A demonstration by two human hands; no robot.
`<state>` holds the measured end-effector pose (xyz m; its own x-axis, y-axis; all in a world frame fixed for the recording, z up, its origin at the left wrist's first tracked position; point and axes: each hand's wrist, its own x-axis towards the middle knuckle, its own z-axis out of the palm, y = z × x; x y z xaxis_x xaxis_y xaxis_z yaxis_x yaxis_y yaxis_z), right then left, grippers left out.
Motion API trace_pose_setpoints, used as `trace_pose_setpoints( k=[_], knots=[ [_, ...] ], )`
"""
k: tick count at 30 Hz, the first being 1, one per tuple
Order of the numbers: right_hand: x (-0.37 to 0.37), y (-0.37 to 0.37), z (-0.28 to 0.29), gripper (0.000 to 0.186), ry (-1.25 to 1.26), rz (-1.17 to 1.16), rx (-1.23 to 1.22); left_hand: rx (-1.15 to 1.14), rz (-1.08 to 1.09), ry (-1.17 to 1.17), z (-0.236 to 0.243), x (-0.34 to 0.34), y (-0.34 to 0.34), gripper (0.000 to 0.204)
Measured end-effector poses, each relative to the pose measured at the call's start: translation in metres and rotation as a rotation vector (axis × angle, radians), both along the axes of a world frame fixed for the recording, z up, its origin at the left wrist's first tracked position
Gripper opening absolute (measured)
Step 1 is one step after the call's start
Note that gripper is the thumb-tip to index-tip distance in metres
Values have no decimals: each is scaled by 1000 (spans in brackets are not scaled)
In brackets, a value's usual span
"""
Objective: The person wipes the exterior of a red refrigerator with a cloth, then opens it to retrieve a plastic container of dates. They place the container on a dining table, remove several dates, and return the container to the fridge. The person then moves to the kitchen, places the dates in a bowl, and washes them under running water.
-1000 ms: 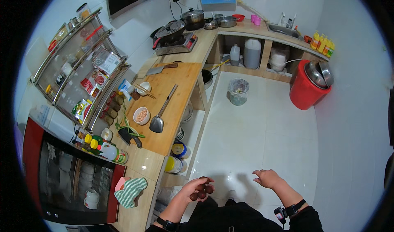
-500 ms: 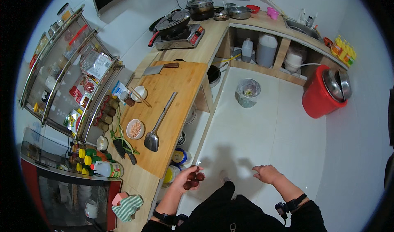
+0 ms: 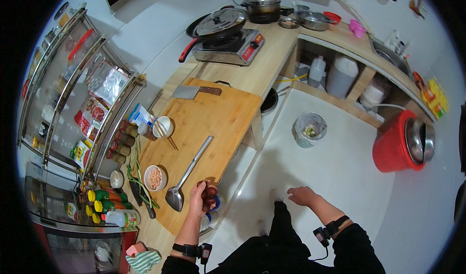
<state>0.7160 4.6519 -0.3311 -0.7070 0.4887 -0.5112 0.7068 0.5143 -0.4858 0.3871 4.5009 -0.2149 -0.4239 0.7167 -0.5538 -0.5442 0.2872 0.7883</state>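
Closest to me, my left hand (image 3: pixel 197 202) is curled around several dark reddish-brown round things (image 3: pixel 209 196), bunched against the palm on its right side, by the desk's open edge. My right hand (image 3: pixel 302 195) is well apart over the floor (image 3: pixel 340 196), fingers loosely bent, with nothing seen in it.

Since one hand carries the whole bunch, a loosened finger could let a round thing slip to the floor and roll. If my left wrist swung left, it could knock the spatula (image 3: pixel 194 167), whose broad head lies just beside it on the cutting board (image 3: pixel 228 123); how high the hand is above it, I cannot tell.

Past the spatula, a white bowl (image 3: pixel 147 179) of pinkish nuts takes up the board's left side, next to green stalks (image 3: pixel 137 165) lying across a dark knife (image 3: pixel 152 212). Further on are another white bowl (image 3: pixel 165 123) with chopsticks (image 3: pixel 171 140) and a cleaver (image 3: pixel 187 92), all crowding the board.

Beyond, a lidded pan (image 3: pixel 221 23) sits on a stove (image 3: pixel 233 56), its red handle jutting out. Across the floor stand a bin (image 3: pixel 303 138) and a red bucket (image 3: pixel 388 150); the sink (image 3: pixel 388 56) is at the far corner.
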Motion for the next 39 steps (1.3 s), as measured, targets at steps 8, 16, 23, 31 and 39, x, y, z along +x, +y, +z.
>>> trace_pose_setpoints(
  k=[8, 16, 23, 31, 39],
  knots=[
    [-70, 118, -68, 26, -57, 73, -41, 10, 195, 36, -24, -32, 51, 28],
    [-165, 157, -127, 31, -169, 217, -111, 160, 228, 44, -48, -48, 45, 28],
    [-222, 154, -232, 38, -128, 137, -245, 338, 246, 40, -68, -49, 28, 32],
    [-278, 134, -356, 32, 256, -85, -405, 367, 188, 192, -82, -57, 15, 40],
    [-348, 80, -310, 32, 83, -87, -740, 429, 129, 180, -85, -60, 5, 41]
  ],
)
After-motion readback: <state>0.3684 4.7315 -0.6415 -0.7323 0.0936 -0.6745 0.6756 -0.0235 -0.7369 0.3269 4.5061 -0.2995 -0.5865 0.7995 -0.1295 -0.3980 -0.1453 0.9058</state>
